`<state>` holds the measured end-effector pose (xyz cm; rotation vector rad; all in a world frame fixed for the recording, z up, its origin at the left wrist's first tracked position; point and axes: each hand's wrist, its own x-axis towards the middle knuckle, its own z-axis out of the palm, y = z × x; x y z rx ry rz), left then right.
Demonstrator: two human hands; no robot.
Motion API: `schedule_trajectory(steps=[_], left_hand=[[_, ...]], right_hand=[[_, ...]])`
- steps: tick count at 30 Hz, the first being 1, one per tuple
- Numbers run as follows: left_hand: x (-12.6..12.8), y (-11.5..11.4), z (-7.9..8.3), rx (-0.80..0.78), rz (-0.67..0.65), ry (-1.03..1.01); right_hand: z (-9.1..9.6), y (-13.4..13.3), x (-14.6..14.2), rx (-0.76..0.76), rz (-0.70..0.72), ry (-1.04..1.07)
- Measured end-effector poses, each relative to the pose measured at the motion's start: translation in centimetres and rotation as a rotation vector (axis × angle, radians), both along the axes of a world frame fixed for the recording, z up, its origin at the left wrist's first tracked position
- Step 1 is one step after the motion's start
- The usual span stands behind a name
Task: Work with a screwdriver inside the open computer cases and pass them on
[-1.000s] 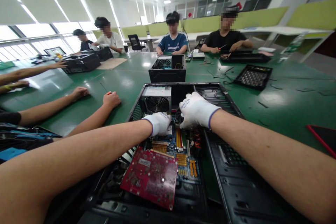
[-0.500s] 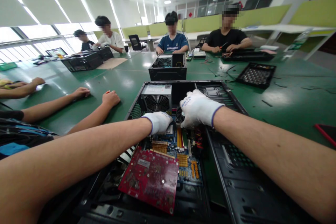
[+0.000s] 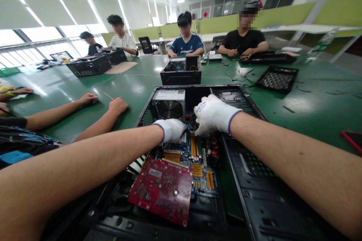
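An open black computer case (image 3: pixel 236 192) lies in front of me, with a blue motherboard (image 3: pixel 185 150) inside. My right hand (image 3: pixel 214 115), in a white glove, reaches over the board, its fingers curled around the CPU fan (image 3: pixel 193 122), which shows only in part. Left of that fan, my gloved left hand (image 3: pixel 171 130) is closed low over the motherboard; its fingertips are hidden. A red graphics card (image 3: pixel 162 190) lies flat and askew across the near part of the board. Behind my left hand is the power supply (image 3: pixel 169 108) with its round fan.
Another person's hands (image 3: pixel 118 105) rest on the green table (image 3: pixel 118 86) at left, one with a screwdriver (image 3: pixel 108 95). Across from me stands a second open case (image 3: pixel 181 79). A black tray (image 3: pixel 277 79) lies right of it. Several people sit at the far side.
My hands stay almost in place over the motherboard. At left, the other person's screwdriver has come into clear view. A person at the far left has lifted their head a little.
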<state>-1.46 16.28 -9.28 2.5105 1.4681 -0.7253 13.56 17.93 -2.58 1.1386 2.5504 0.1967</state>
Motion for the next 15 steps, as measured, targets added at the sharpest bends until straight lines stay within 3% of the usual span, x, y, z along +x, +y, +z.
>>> schedule_trajectory(steps=[15], left_hand=[[0.3,0.2,1.1,-0.044,-0.002,0.018]], right_hand=[[0.3,-0.2,0.1,0.035,0.016,-0.007]])
